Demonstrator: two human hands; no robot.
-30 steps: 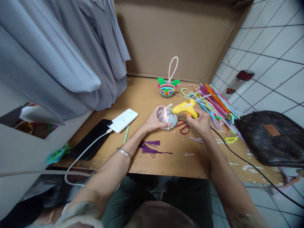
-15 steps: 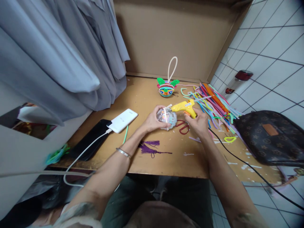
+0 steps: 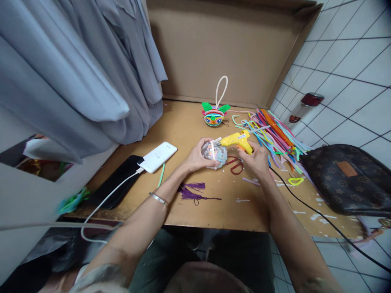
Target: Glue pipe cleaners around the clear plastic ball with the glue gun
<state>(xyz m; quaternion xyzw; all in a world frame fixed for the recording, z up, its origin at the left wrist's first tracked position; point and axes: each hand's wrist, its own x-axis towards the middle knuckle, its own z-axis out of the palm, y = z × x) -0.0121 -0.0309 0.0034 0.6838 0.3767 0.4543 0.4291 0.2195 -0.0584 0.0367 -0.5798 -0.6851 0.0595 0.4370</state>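
My left hand (image 3: 198, 156) is wrapped round a clear ball (image 3: 217, 155) with pale, multicoloured bits in it and a white strip across its front. In my right hand (image 3: 256, 156) is a yellow hot glue gun (image 3: 236, 139), a glue stick poking out of its rear. The gun's nozzle points left and meets the upper part of the ball; whether glue is coming out cannot be made out. Beneath the hands lie red-handled scissors (image 3: 236, 166), partly hidden. Nearer me rests a purple tassel (image 3: 194, 192).
A decorated animal-face ornament (image 3: 214, 117) with a white loop stands behind. Many coloured pipe cleaners (image 3: 275, 136) lie at the back right, beside a brown patterned bag (image 3: 348, 179). A white power bank (image 3: 159, 156) with a cable is at left. The gun's black cord (image 3: 317, 211) trails right.
Hardly anything differs: the whole view has shifted slightly downward. Both hands keep their holds, and the nozzle stays at the top of the ball.
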